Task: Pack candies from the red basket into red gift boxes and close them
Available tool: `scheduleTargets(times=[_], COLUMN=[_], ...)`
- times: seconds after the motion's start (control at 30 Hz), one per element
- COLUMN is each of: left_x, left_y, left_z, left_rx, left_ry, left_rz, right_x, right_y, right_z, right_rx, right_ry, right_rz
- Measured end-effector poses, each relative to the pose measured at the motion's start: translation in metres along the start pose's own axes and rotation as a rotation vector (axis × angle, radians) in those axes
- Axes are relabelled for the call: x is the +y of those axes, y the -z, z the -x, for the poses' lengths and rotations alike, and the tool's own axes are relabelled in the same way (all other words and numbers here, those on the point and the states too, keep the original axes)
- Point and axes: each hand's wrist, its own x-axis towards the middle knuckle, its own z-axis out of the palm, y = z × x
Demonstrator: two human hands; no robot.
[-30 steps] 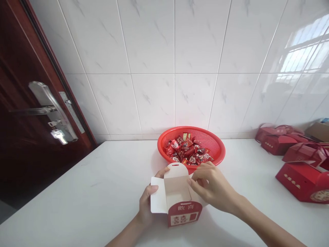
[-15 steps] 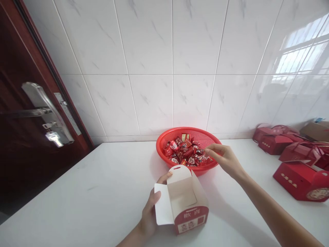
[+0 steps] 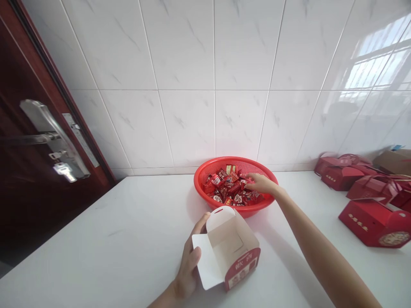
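My left hand (image 3: pixel 190 261) grips the left side of a red-and-white cardboard gift box (image 3: pixel 242 269), thumb over its white side flap and fingers behind. The box top is open, tilted toward me, and only pale cardboard shows inside. Beyond it stands a red plastic basket (image 3: pixel 201 188) with a heap of wrapped candies (image 3: pixel 229 188), mostly red. Over the basket's right rim reaches my right hand (image 3: pixel 263 184), thumb and forefinger closed around a red-wrapped candy (image 3: pixel 243 184) in the heap. Its other fingertips are partly hidden.
Several red gift boxes (image 3: pixel 369 222) stand on the right of the white table (image 3: pixel 128 231), with a brown carton (image 3: pixel 393 162) behind them. A tiled wall (image 3: pixel 189 128) borders the table's back. On the left is a dark red door (image 3: pixel 19 179) with keys hanging from its lock.
My right hand has moved left and deeper into the basket, from its right side to the middle of the candies. The gift box has turned slightly in my left hand.
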Motion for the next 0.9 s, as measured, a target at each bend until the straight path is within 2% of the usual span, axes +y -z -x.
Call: scheduleTargets(times=[0.1,0.27,0.47,0.7,0.9], left_x=[0.001,0.003,-0.002,0.015,0.01], left_y=[0.0,0.004,0.008,-0.009,-0.01], left_z=[-0.001,-0.008,-0.019,-0.026,-0.041], left_rx=[0.011,-0.046,0.106,0.182,0.119], left_ry=[0.001,0.11,0.258,0.398,0.431], left_rz=[0.0,0.153,0.246,0.189,0.126], right_x=[-0.001,-0.002,-0.002,0.001,0.001], right_y=[-0.004,-0.006,-0.008,-0.009,-0.006], right_z=[-0.007,-0.005,-0.002,-0.006,-0.006], right_rx=[-0.104,-0.208,-0.226,-0.172,-0.023], right_ry=[-0.037,-0.041,0.009,0.102,0.143], right_rz=[0.055,0.152,0.192,0.083,-0.115])
